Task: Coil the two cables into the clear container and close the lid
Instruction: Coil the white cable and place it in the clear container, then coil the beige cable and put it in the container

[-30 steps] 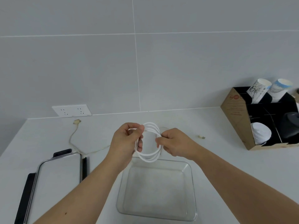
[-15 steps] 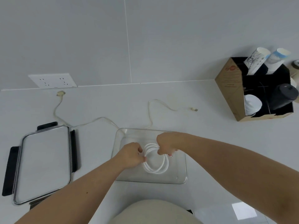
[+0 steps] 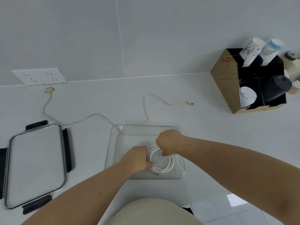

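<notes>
White coiled cable [image 3: 164, 161] in clear container [image 3: 113, 143]; both hands (left [image 3: 138, 159], right [image 3: 168, 142]) clamped on it

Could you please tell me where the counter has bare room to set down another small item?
Bare counter lies between the clear glass container and the brown cardboard cup organiser. It is crowded behind, where the loose beige cable trails, and left, by the black-clipped lid.
</notes>
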